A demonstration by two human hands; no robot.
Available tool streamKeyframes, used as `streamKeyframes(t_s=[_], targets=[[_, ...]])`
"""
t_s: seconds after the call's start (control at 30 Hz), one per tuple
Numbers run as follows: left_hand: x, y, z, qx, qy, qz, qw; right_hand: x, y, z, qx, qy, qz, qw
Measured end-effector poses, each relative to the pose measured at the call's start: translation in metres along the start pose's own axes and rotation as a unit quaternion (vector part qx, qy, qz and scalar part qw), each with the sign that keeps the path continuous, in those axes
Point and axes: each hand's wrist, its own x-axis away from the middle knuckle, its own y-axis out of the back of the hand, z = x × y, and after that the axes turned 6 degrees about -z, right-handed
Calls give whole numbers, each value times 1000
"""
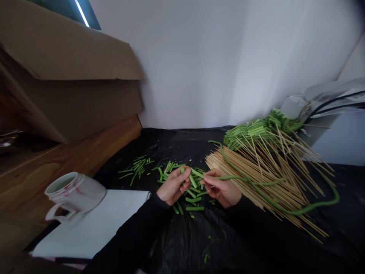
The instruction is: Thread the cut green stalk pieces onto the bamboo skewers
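A long green bean [234,177] runs between my two hands and trails off to the right over a heap of wooden skewers [265,171]. My left hand [174,185] pinches its near end, with a short green piece also at the fingertips. The fingers of my right hand [222,187] are closed round the bean a little further along. Cut bean pieces [195,208] lie below and around both hands on black plastic sheeting [176,236]. A smaller group of thin pieces [138,166] rests to the left.
A pile of green bean pieces on skewers [253,131] lies at the back right. At the left, a white mug [82,192] stands on a white pad [114,213]. Behind it is a cardboard box [94,102]. A white wall [194,68] bounds the back.
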Motion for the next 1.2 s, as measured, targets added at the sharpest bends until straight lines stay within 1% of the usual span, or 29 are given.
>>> streamKeyframes(t_s=[0.1, 0.17, 0.27, 0.37, 0.4, 0.47, 0.57, 0.63, 0.73, 0.83, 0.9, 1.0, 1.07, 1.13, 1.2], targets=[[-2, 2, 2, 17, 2, -1, 1000, 0, -1, -1, -3, 1, -3, 1000], [-3, 2, 2, 29, -1, -12, 1000, 0, -1, 0, -5, 1, -10, 1000], [-5, 4, -2, 69, -17, -53, 996, 0, 0, 2, -7, -2, -13, 1000], [-9, 10, -11, 130, -34, -102, 986, 0, 1, 4, -6, -12, -19, 1000], [-9, 12, -14, 151, -27, -116, 981, 0, 1, 5, -7, -16, -22, 1000], [-10, 15, -19, 189, 10, -138, 972, 0, 1, 7, -10, -24, -27, 999], [-9, 15, -23, 219, 68, -147, 962, 0, 2, 8, -15, -31, -28, 999], [-7, 14, -23, 218, 89, -122, 964, -1, 2, 9, -15, -34, -27, 999], [-5, 10, -20, 189, 103, -52, 975, -1, 2, 9, -13, -35, -20, 999], [-2, 7, -15, 93, 99, -5, 991, 0, 2, 8, -5, -42, 10, 999], [1, 4, -13, 12, 103, 26, 994, 1, 2, 7, 1, -50, 40, 998], [7, 1, -10, -75, 126, 92, 985, 3, 2, 5, 13, -60, 70, 996], [9, 0, -9, -111, 136, 132, 976, 3, 2, 5, 22, -62, 75, 995], [10, 0, -9, -131, 138, 155, 969, 3, 2, 5, 24, -62, 71, 995], [10, 1, -10, -139, 134, 164, 967, 2, 1, 7, 15, -64, 63, 996]])
